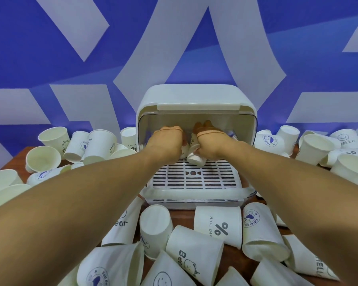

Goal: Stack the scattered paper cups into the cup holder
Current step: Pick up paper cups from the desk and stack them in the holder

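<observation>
My right hand [210, 144] grips a white paper cup [196, 158] just inside the open front of the white plastic cup holder [196, 96], above its slatted tray [194, 179]. My left hand [166, 141] reaches in beside it; I cannot tell its grip.

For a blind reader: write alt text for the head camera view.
Two bare hands reach into an open white cup holder, the right hand gripping a paper cup above its slatted tray; the left hand beside it, grip hidden. Printed paper cups lie scattered on the brown table.
</observation>
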